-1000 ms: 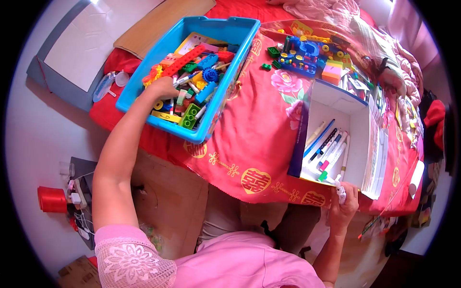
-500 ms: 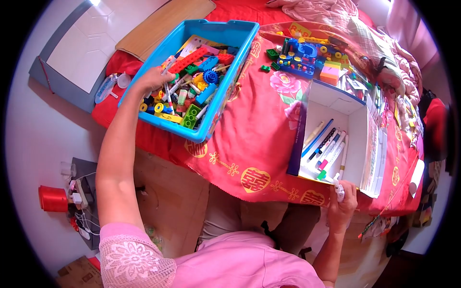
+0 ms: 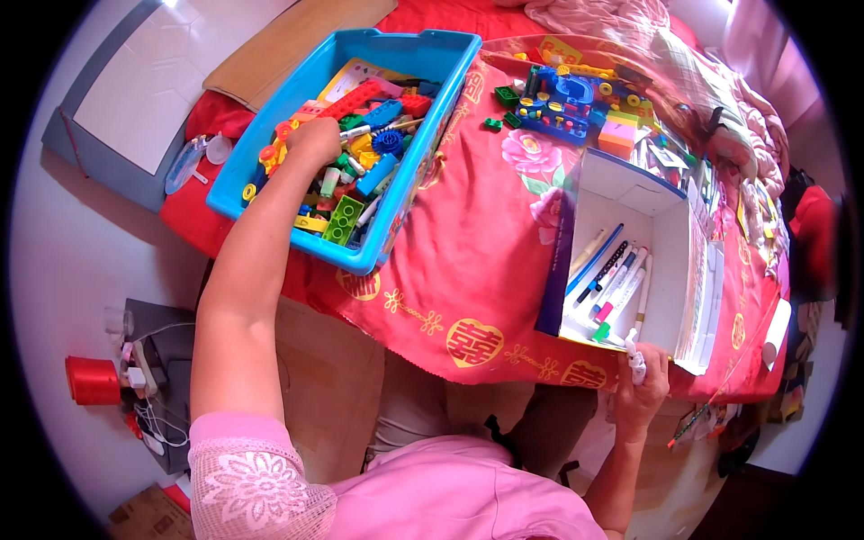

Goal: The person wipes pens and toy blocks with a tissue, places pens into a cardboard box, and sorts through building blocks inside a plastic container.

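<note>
My left hand [image 3: 315,144] reaches into a blue plastic bin [image 3: 378,256] full of toy bricks and markers. It looks closed, with the fingertips hidden beneath it. A white marker [image 3: 355,132] lies right at its edge; whether I grip it I cannot tell. Near the hand are a long red brick [image 3: 351,97], a blue gear [image 3: 388,142] and a green brick [image 3: 343,220]. My right hand [image 3: 641,391] is closed around a crumpled white tissue [image 3: 637,364] at the near edge of an open box [image 3: 666,261]. Several markers and pens [image 3: 621,279] lie inside the box.
A red patterned cloth [image 3: 423,297] covers the surface under both containers. Behind the box stand a blue toy set [image 3: 558,117] and a stack of coloured paper [image 3: 618,135]. A whiteboard [image 3: 135,90] leans at left. Cables and a power strip [image 3: 148,373] sit lower left.
My left hand has moved right and deeper among the bricks, its fingers now out of sight. The bin has shifted slightly to the left. My right hand stays at the box edge.
</note>
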